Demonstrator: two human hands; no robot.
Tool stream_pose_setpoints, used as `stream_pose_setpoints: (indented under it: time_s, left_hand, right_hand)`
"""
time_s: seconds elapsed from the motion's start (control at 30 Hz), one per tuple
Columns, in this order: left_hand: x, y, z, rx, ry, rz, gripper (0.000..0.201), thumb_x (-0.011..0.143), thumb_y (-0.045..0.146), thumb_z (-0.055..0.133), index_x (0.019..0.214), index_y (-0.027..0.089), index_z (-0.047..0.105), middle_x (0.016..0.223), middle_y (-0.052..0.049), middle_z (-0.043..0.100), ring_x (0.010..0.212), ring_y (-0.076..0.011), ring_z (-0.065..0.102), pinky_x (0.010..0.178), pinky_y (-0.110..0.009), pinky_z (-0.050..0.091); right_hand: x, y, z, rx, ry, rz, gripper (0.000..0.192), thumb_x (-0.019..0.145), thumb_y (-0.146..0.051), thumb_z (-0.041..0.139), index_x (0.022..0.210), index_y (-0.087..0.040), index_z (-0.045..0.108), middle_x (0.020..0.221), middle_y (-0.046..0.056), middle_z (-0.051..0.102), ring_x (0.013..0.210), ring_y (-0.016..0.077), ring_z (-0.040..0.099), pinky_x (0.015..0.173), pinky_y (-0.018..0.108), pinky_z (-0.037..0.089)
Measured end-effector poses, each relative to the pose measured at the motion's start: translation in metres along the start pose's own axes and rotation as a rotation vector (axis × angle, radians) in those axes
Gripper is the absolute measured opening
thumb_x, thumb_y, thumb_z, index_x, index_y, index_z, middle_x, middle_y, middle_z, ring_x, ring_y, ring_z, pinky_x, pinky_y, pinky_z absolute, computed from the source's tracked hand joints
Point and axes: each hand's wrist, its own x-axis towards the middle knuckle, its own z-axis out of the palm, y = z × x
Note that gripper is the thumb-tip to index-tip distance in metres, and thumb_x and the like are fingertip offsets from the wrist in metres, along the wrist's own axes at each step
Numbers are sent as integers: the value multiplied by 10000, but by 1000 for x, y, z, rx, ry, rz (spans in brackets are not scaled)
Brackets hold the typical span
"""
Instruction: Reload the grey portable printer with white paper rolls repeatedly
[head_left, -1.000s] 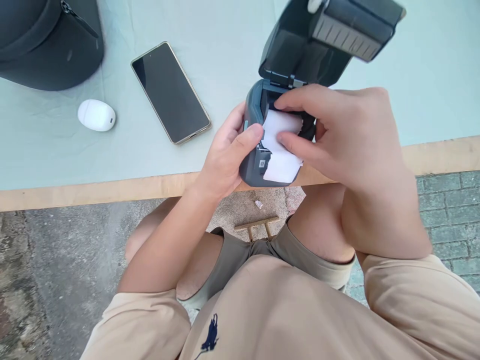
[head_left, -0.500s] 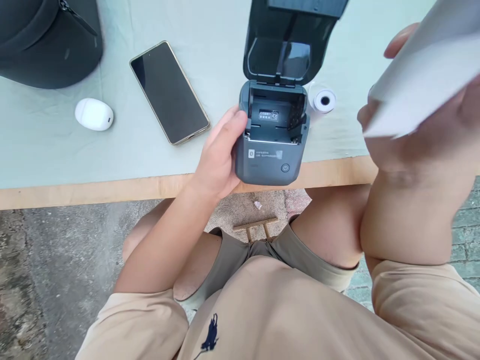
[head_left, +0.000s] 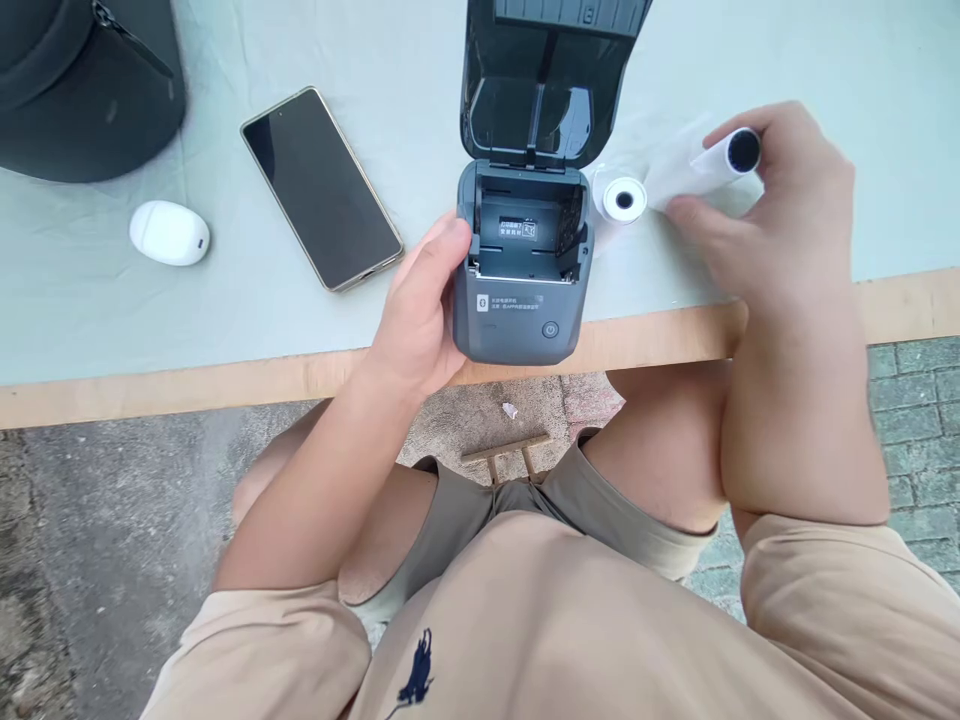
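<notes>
Grey plastic makes up the small thermal printer [head_left: 517,300], which sits at the near edge of the table [head_left: 225,375] with its lid [head_left: 551,75] swung up and back, so the paper bay shows bare inside. The left hand [head_left: 420,320] wraps the printer's left side, thumb pressed on the upper corner and fingers curled round the body, holding it firmly. The right hand [head_left: 772,220] is out to the right, above the tabletop, with fingers half closed around a nearly spent paper roll [head_left: 724,160] whose dark core faces the camera; a blurred strip of white paper trails from it toward the printer. Just beside the printer's right rear corner lies a second white paper roll [head_left: 621,197], on its side on the pale cloth, close to the held roll but apart from the hand. Further left lie a dark smartphone [head_left: 321,187], screen up and off, a small white oval device [head_left: 169,232], and a black zipped bag [head_left: 82,85] at the far corner.
</notes>
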Motion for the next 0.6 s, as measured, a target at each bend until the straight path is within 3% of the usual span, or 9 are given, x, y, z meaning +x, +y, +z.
stream_pose_setpoints:
  time_s: [0.07,0.13,0.2,0.3,0.37,0.43,0.53,0.6]
  left_hand:
    - [0,-1,-1,-12,-2,16,341,914,377,420,1033,143,638,926,-65,678,1166,-229,576,979,-294,483]
    - [1,-1,-1,-19,-5,25,337,909,378,436,1037,139,637,926,-62,677,1174,-237,571,978,-307,488]
    - [1,-1,-1,-23,-6,19,334,904,388,443,1039,146,631,954,-63,677,1177,-252,568,970,-334,498]
    - [0,0,-1,-21,-8,-15,299,895,401,456,1031,192,620,1052,-56,672,1160,-265,572,961,-374,502]
    - [0,0,-1,-30,-20,-24,269,892,399,464,1020,215,612,1100,-48,664,1126,-264,585,962,-395,499]
    - [0,0,-1,-48,-25,-6,265,894,384,466,1027,201,604,1091,-52,665,1096,-258,598,949,-402,506]
    - [0,-1,0,-76,-10,7,286,898,375,464,1050,166,589,1026,-57,666,1114,-251,596,910,-378,527]
    - [-1,-1,1,-80,-7,3,284,901,378,459,1044,166,585,983,-54,662,1135,-246,590,903,-356,529]
  right_hand:
    - [-4,-5,-2,16,10,-31,588,658,-265,701,1205,-332,496,1159,-20,585,1045,176,575,867,313,448]
    - [-12,-16,-3,59,143,-168,591,710,-295,667,1256,-328,443,1265,-4,510,1115,172,552,814,274,450]
    - [-18,-30,0,66,197,-277,431,777,-331,592,1195,-286,496,1200,22,527,906,128,588,676,252,425]
    - [-21,-43,13,0,-17,-282,358,773,-358,581,1114,-256,544,1074,34,574,622,64,473,588,257,400]
    - [-17,-44,23,-35,-128,-268,310,738,-314,615,1042,-270,577,1014,18,595,609,60,453,625,262,435]
    - [-13,-43,29,-40,-145,-261,310,718,-279,632,1023,-292,576,947,-3,604,641,68,479,688,273,459]
    - [-11,-42,28,169,-73,-234,489,664,-292,698,1111,-295,501,866,-13,583,781,100,541,732,263,461]
    - [-12,-47,26,439,26,-209,547,579,-278,764,1052,-268,490,795,-20,520,802,95,532,654,217,441]
